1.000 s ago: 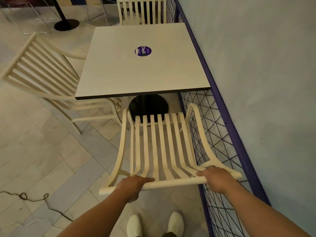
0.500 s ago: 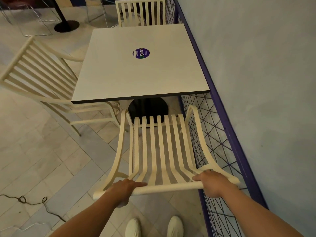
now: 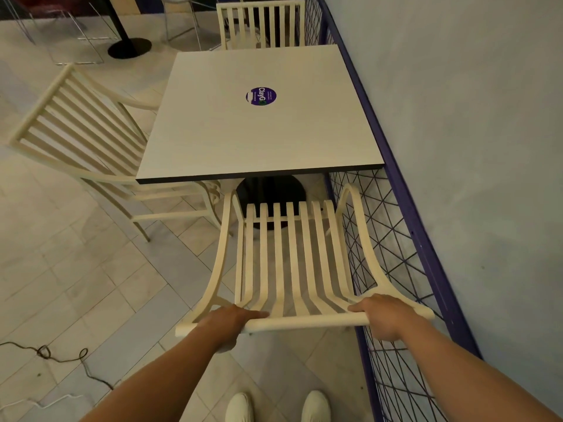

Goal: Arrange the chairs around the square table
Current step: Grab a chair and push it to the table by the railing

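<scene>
A square pale table (image 3: pixel 231 141) with a round purple sticker (image 3: pixel 260 96) stands against the purple mesh fence. A cream slatted chair (image 3: pixel 292 263) faces its near edge, seat partly under the top. My left hand (image 3: pixel 228 322) and my right hand (image 3: pixel 385 315) both grip the chair's top rail. A second cream chair (image 3: pixel 76 129) stands at the table's left side, tucked in. A third cream chair (image 3: pixel 262 24) stands at the far side.
The purple mesh fence (image 3: pixel 396 245) and a blue wall run close along the right. A dark cable (image 3: pixel 58 356) lies on the tiled floor at lower left. Another table's black base (image 3: pixel 129 47) and metal chair legs stand at the far left. My white shoes show below.
The near chair has slid forward toward the table, its seat going further under the top. Both hands stay on the top rail.
</scene>
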Motion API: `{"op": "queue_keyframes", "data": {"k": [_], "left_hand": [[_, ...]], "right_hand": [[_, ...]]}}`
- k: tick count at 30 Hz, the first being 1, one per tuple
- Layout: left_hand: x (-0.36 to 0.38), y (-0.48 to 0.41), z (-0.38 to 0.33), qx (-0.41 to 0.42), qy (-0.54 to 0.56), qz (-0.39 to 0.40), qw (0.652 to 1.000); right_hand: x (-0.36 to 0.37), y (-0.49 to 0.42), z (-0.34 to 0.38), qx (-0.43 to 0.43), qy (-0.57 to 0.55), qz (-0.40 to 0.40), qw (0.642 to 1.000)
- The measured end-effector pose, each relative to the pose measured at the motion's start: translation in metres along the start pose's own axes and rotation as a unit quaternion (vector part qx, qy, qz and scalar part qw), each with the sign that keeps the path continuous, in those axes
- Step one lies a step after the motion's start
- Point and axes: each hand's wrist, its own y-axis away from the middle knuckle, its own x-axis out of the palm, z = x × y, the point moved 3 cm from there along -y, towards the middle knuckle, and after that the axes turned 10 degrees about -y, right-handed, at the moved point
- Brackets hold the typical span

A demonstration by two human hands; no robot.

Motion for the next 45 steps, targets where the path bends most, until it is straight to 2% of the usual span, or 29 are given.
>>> {"op": "queue_keyframes", "data": {"k": [24, 34, 45], "left_hand": [[-0.005, -0.006, 0.005, -0.003, -0.02, 0.001, 1.0], [-0.001, -0.006, 0.003, -0.039, -0.049, 0.018, 0.998], [-0.01, -0.021, 0.005, -0.036, -0.035, 0.005, 0.999]], "right_hand": [[0.0, -0.002, 0.002, 0.011, -0.011, -0.008, 1.0], [0.002, 0.0, -0.001, 0.002, -0.016, 0.0, 1.0], [-0.014, -0.012, -0.007, -0.002, -0.002, -0.009, 1.0]]}}
